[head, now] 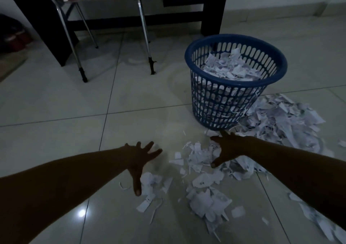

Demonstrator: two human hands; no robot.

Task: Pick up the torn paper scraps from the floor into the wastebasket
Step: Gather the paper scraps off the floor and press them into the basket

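A blue slotted plastic wastebasket (222,105) stands on the tiled floor, filled close to the rim with torn white paper. Loose paper scraps (204,198) lie scattered in front of it, and a bigger heap (284,124) spreads to its right. My left hand (139,159) hovers over the left edge of the scraps, fingers spread, holding nothing. My right hand (228,148) is spread just below the basket's base, its palm over the scraps with thumb and fingers apart; nothing is gripped in it.
A chair with chrome legs (148,43) and a dark desk (46,32) stand behind the basket on the left. A white wall and skirting run along the back right. Bare tiles stretch to the left of the scraps.
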